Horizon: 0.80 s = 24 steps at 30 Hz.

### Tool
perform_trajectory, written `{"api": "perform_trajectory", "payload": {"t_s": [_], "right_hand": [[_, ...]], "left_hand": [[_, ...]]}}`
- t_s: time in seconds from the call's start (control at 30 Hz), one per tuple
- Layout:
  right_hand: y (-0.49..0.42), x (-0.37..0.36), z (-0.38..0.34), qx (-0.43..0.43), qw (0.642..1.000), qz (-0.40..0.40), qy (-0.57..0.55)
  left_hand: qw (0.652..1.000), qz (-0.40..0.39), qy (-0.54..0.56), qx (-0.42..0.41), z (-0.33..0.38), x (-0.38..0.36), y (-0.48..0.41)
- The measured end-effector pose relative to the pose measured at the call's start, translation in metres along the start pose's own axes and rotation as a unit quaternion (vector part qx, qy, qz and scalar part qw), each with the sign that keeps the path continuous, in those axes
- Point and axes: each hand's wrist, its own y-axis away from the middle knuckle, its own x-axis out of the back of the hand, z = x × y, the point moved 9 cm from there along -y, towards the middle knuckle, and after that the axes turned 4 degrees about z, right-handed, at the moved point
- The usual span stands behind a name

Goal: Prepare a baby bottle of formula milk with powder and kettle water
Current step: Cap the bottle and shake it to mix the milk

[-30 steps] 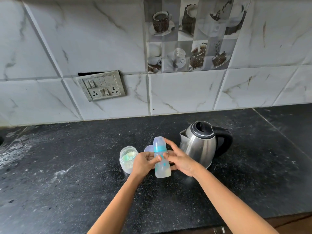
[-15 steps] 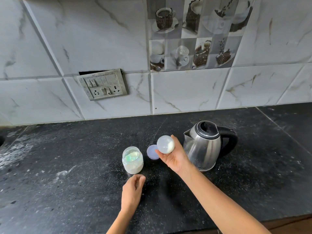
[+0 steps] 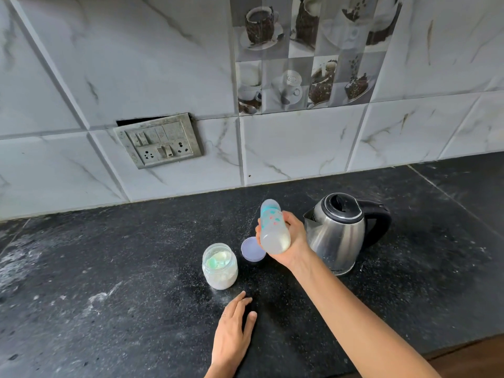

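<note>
My right hand grips a capped baby bottle with blue and red prints, lifted above the counter and tilted, its base toward me; whitish liquid shows in it. My left hand rests flat on the black counter, fingers apart, holding nothing. An open glass jar of white powder with a green scoop inside stands left of the bottle. Its pale purple lid lies on the counter behind it. A steel kettle with a black lid and handle stands just right of my right hand.
The black stone counter carries white powder smears at the left. A switch and socket plate sits on the tiled wall behind. The counter's front edge runs along the lower right.
My left hand let go of the bottle and dropped to the counter. My right hand lifted the bottle alone and has swung it from base-on toward me to a tilted side view.
</note>
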Motion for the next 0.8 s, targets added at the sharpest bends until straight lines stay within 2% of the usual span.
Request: {"api": "perform_trajectory", "payload": {"t_s": [0.17,0.3,0.37,0.47,0.6,0.73,0.8], "right_hand": [[0.009,-0.021,0.002,0.027,0.985,-0.129,-0.110],[0.023,-0.032,0.010,0.029,0.988,-0.154,0.005],[0.023,-0.034,0.006,0.034,0.991,-0.130,0.020],[0.018,-0.021,-0.002,0.048,0.995,-0.044,-0.073],[0.026,-0.004,0.010,0.014,1.000,-0.024,0.003],[0.025,0.004,-0.007,0.046,0.994,0.035,-0.095],[0.030,0.007,-0.008,0.042,0.996,0.042,-0.070]], "left_hand": [[1.000,-0.005,-0.016,-0.007,-0.001,-0.001,-0.003],[0.999,-0.013,-0.035,-0.017,0.000,-0.003,-0.003],[0.999,-0.013,-0.045,-0.018,0.000,-0.004,-0.003],[0.999,-0.014,-0.052,-0.003,0.001,-0.003,-0.003],[0.998,-0.016,-0.066,0.002,0.005,-0.002,-0.001],[0.997,0.002,-0.077,0.023,0.012,-0.001,0.000],[0.996,0.006,-0.080,0.035,0.018,-0.002,-0.002]]}}
